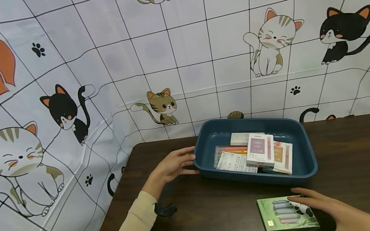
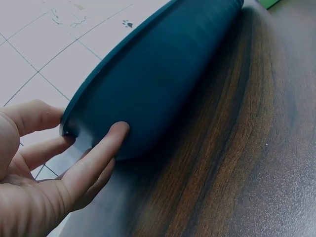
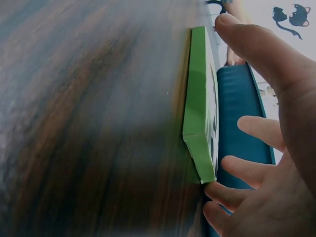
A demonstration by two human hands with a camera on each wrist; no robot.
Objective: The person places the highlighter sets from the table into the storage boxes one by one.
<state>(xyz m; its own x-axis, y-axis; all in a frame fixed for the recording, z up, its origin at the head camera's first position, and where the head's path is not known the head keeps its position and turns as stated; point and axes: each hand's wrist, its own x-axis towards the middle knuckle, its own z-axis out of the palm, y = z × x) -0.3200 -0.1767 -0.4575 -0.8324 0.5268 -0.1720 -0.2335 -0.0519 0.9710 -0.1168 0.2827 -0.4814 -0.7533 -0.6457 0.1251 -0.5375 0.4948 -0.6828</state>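
A blue plastic bin [image 1: 304,161] stands on the dark wooden table, holding small boxes and packets. My left hand [image 1: 177,163] touches the bin's left end with fairly straight fingers. In the left wrist view, fingertips of the left hand [image 2: 59,163] lie against the blue wall [image 2: 148,89] and its rim. In front of the bin lies a flat green box of highlighter-like pens [image 1: 282,213], with a panda printed on it. My right hand [image 1: 327,210] is spread at that box's right end, fingers loosely extended. The right wrist view shows fingertips close by the green box [image 3: 197,94]; contact is unclear.
Inside the bin, a white box with a purple square [image 1: 259,148] lies over a packet with an orange label [image 1: 283,156]. Beside them are a white printed sheet [image 1: 236,161] and a small white box [image 1: 242,138]. A cat-print cloth [image 1: 197,80] hangs behind the table.
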